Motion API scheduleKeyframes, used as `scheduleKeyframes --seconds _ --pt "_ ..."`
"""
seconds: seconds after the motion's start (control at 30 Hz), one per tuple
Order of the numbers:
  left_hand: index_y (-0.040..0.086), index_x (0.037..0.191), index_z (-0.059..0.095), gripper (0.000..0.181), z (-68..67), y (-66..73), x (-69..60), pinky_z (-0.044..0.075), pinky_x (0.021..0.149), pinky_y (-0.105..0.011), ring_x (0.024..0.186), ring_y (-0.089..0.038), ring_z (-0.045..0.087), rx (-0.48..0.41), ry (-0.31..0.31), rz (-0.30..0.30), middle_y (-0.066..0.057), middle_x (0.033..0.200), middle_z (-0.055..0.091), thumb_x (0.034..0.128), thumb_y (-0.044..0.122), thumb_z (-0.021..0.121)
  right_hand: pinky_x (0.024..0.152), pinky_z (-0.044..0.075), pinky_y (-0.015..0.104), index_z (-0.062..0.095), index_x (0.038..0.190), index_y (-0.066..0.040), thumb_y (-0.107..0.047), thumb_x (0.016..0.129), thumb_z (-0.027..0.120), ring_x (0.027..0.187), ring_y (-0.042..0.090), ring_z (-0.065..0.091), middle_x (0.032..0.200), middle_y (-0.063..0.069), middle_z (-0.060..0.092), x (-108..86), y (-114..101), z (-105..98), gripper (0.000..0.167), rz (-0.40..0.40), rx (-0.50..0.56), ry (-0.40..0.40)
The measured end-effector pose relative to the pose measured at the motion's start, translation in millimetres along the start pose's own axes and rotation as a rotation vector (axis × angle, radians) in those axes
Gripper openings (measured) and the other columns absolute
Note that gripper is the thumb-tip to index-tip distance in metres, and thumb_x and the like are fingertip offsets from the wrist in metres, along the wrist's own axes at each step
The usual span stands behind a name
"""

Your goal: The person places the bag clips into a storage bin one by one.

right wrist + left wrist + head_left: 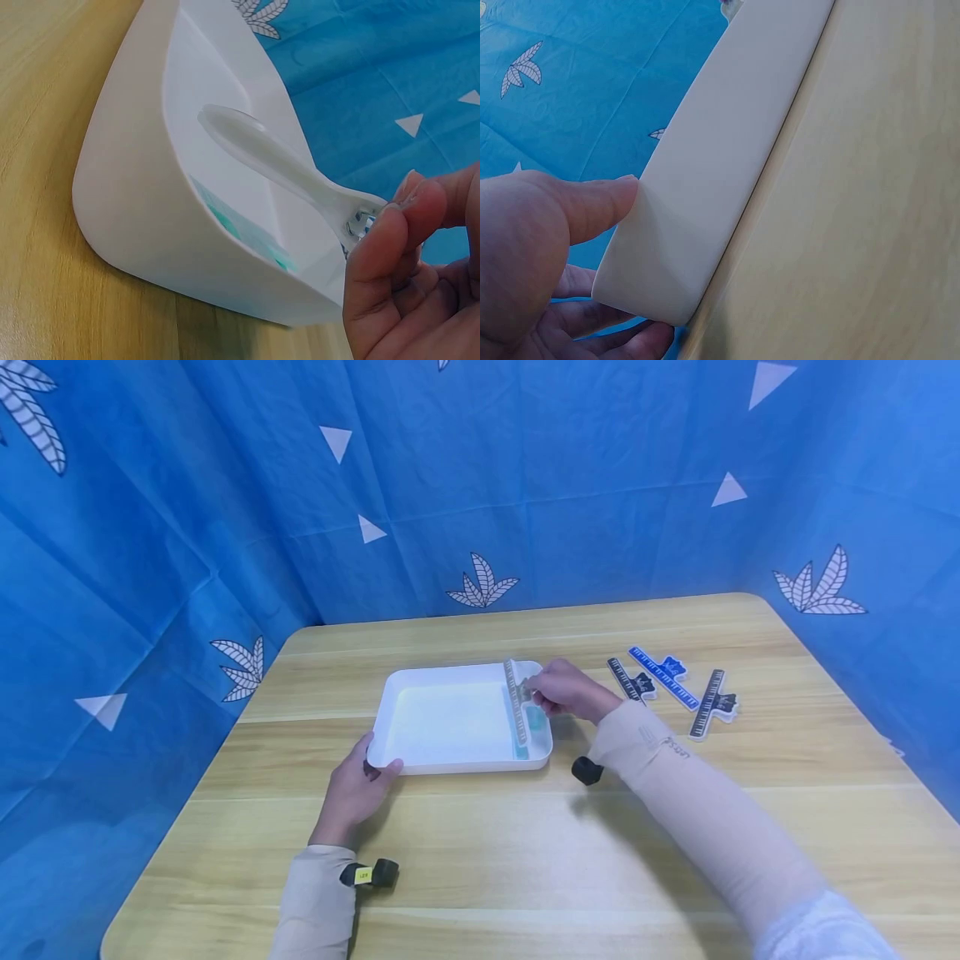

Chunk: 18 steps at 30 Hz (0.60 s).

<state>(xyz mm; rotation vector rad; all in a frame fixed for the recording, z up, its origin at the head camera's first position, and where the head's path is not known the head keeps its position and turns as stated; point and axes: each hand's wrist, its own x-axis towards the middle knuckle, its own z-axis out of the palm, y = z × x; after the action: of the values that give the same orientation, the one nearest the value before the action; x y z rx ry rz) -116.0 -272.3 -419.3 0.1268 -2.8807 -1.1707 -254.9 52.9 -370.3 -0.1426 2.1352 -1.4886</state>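
Observation:
A white tray (450,768) lies on the wooden table. My left hand (358,789) grips its near left corner, thumb against the rim and fingers around the side, as the left wrist view shows on the tray wall (705,165). Over the tray's right end, my right hand (566,687) pinches a grey clip (514,697) with a piano-key pattern by its handle. The right wrist view shows the clip's pale side (277,161) tilted above the tray floor. Beneath it, a teal clip (537,720) lies inside the tray, partly hidden.
Right of the tray lie two black piano-key clips, one (626,678) partly covered by my right arm and another (707,704) further right. A blue piano-key clip (663,677) lies between them. Behind the table (480,860) hangs a blue patterned cloth (600,527).

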Motion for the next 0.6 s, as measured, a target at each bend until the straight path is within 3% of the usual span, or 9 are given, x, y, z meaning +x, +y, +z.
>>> scheduleKeyframes --seconds 0.6 --pt "0.003 0.151 0.025 0.073 2.5 -0.6 -0.7 0.037 0.106 -0.051 0.131 -0.041 0.043 0.005 0.002 0.0 -0.027 0.145 0.04 0.0957 0.033 0.061 0.054 0.042 0.022 0.058 0.079 -0.002 -0.016 0.098 0.052 0.057 0.014 0.046 0.067 0.004 0.05 1.6 -0.4 5.7 0.024 0.015 -0.04 -0.015"
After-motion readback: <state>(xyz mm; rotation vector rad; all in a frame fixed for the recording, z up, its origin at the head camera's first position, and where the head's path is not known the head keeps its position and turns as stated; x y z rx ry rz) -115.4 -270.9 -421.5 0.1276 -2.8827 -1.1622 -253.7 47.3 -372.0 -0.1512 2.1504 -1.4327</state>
